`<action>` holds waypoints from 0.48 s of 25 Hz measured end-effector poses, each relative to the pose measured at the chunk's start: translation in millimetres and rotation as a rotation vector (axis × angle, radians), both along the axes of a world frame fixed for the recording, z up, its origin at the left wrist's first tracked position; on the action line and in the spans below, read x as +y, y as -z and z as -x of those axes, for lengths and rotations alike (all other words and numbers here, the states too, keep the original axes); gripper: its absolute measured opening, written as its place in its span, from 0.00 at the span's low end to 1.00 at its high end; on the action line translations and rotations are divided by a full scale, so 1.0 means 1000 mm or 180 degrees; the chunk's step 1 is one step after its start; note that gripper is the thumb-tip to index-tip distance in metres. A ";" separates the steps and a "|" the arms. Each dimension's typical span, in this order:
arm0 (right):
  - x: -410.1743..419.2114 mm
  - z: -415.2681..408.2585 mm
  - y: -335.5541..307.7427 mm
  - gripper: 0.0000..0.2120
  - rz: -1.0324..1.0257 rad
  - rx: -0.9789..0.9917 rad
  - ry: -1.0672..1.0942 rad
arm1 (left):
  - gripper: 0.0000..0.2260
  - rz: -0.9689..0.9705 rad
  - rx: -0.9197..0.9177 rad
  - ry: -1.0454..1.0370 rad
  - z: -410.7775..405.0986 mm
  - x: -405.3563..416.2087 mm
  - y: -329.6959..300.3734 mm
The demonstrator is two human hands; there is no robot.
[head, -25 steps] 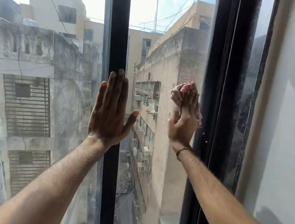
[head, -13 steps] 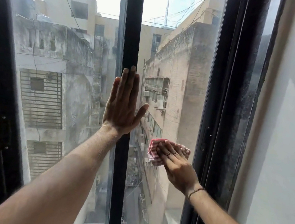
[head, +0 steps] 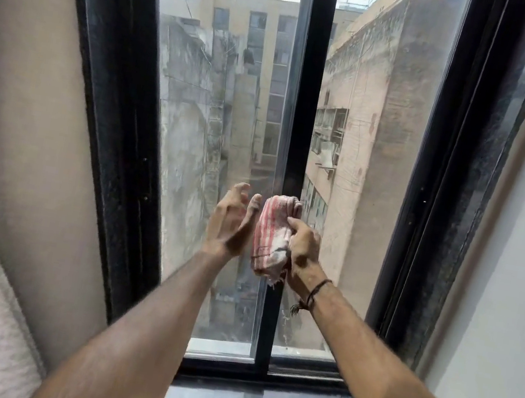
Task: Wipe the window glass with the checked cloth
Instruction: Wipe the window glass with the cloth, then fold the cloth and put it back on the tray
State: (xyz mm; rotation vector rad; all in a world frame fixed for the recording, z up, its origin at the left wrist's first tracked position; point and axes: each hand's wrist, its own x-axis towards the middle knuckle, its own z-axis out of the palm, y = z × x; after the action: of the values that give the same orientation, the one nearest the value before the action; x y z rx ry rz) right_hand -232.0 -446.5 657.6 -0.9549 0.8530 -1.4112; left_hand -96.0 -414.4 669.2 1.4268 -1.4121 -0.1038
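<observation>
The checked cloth (head: pixel 274 235) is bunched up tall, pinched by the right hand (head: pixel 305 246) in front of the window glass (head: pixel 363 167) (not touching it, I think). The left hand (head: pixel 231 223), fingers spread, waits just left of it.

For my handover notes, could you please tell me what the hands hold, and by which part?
The right hand grips the bunched checked cloth along its right side; the open left hand holds nothing.

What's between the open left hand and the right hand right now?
In the head view, the bunched checked cloth sits between them: the right hand grips it, and the left hand is open beside it, fingertips close to its top.
</observation>
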 end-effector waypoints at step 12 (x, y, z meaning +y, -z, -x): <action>0.169 -0.138 0.258 0.16 -0.1508 0.1427 -0.1758 | 0.15 -0.1447 0.3026 -0.0720 -0.144 0.205 0.250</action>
State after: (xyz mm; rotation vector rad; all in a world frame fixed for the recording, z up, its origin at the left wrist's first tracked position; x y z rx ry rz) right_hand -93.8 -277.7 399.1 -1.0399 1.0842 -0.4928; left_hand 48.1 -209.8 419.6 1.5613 -0.4455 -0.8782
